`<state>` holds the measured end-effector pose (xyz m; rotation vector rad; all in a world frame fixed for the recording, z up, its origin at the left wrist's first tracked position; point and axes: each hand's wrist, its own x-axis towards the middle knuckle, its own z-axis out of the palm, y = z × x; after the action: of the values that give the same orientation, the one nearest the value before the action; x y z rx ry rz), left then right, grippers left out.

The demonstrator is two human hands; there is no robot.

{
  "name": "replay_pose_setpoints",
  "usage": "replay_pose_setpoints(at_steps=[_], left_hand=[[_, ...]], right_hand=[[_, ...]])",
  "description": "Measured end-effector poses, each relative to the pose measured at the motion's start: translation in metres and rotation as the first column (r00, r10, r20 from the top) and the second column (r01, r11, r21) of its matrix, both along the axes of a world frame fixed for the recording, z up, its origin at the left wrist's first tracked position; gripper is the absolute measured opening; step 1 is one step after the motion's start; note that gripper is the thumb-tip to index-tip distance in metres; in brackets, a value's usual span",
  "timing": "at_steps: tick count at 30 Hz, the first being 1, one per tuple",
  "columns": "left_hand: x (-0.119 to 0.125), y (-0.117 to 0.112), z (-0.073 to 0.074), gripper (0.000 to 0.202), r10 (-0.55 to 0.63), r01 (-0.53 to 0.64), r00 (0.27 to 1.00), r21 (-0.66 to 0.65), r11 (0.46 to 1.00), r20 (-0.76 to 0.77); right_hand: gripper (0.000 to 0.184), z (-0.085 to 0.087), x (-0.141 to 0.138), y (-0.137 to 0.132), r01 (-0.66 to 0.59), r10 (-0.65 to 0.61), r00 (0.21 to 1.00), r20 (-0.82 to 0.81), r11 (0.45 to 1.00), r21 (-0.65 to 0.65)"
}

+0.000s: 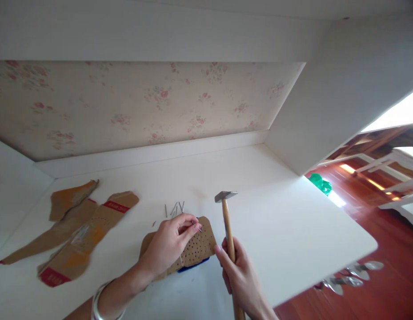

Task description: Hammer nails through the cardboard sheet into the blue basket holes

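My left hand [171, 242] pinches a thin metal nail [197, 226] between thumb and fingers, its tip over a piece of brown cardboard [198, 249] dotted with many small holes. That cardboard lies on something blue [193, 266] that shows only at its lower edge. My right hand [241, 278] is wrapped round the wooden handle of a hammer [227, 222], held upright with its steel head just right of the nail. Several loose nails [174, 209] lie on the white desk [293, 231] behind my left hand.
Torn cardboard pieces [76, 231] with red printed bands lie at the desk's left. A floral wall and a white side panel [326, 120] close in the desk. At right are a red wooden floor, white furniture legs [393, 178] and a green object [321, 183].
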<state>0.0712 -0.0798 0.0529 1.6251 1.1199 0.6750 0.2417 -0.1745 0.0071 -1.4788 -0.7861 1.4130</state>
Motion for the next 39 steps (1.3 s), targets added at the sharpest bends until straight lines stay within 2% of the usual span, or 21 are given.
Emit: replay_pose_setpoints(at_steps=[6,12,21,33,39], left_hand=[[0.003,-0.003,-0.001,0.014,-0.003,0.012,0.995,0.094,0.995,-0.100],[0.002,-0.005,-0.005,0.017,-0.005,0.051,0.983,0.248,0.967,-0.182],[-0.001,-0.006,-0.014,0.017,0.018,0.037,0.987,0.341,0.939,-0.159],[-0.002,-0.008,-0.017,0.016,0.020,0.041,0.989,0.400,0.916,-0.148],[-0.002,-0.011,-0.018,0.018,-0.032,0.118,0.983,0.494,0.861,-0.180]], right_hand=[[0.034,-0.006,-0.004,0.006,-0.021,0.021,0.999,-0.032,1.000,-0.005],[0.034,-0.006,-0.002,0.006,-0.016,0.015,1.000,-0.011,1.000,-0.018],[0.033,-0.005,-0.003,0.006,-0.030,0.030,0.999,0.010,0.999,-0.019],[0.032,-0.005,-0.004,0.006,-0.030,0.030,1.000,0.003,1.000,-0.009],[0.032,-0.003,-0.003,0.007,-0.043,0.044,0.999,0.032,0.999,-0.009]])
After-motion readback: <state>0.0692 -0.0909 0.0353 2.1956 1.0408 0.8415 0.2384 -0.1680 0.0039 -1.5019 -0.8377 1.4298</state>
